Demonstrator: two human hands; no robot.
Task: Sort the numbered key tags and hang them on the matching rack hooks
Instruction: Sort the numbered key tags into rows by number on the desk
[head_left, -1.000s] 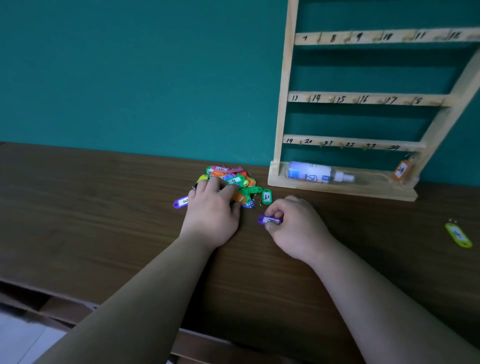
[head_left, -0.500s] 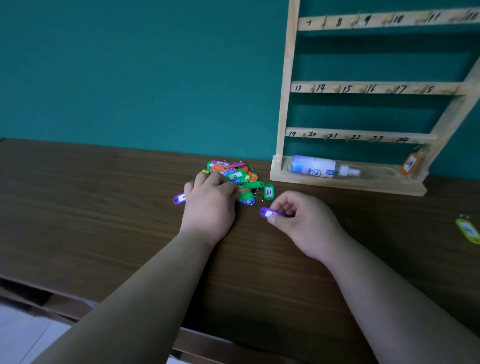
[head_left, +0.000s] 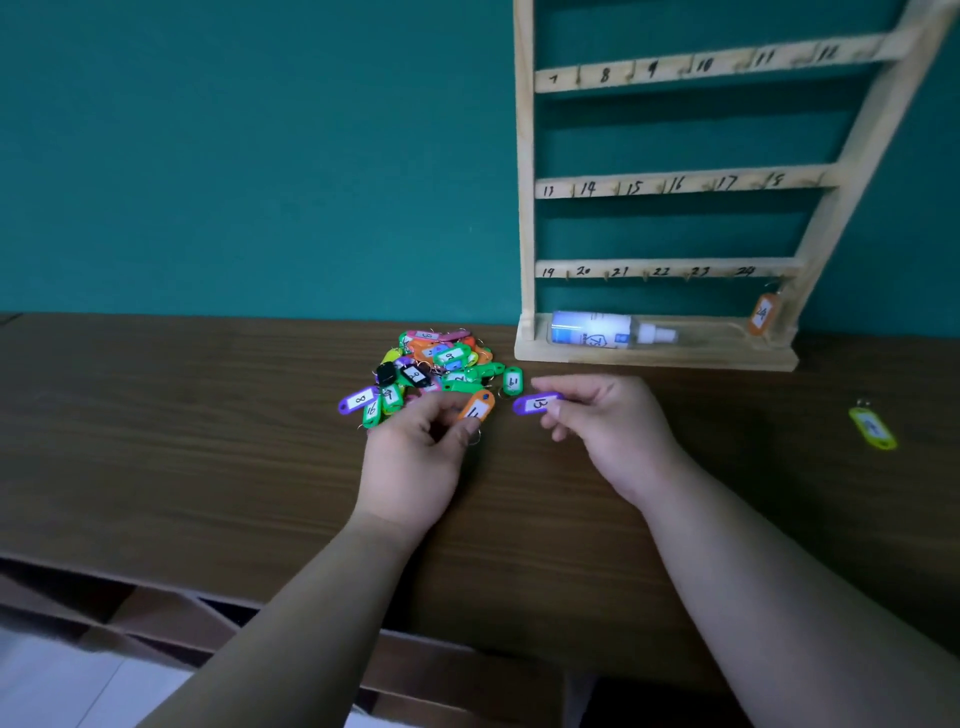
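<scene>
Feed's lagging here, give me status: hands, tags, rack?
Left hand holds an orange tag; right hand holds a purple tag. Pile unsorted on the table. Rack has one tag hung. Nothing blocking.

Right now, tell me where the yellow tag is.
The yellow tag lies alone on the table at far right, below and right of the rack.

Dim teal wall (head_left: 249, 156) behind a dark wood-grain table (head_left: 156, 441) (pale floor (head_left: 47, 686) below).
</scene>
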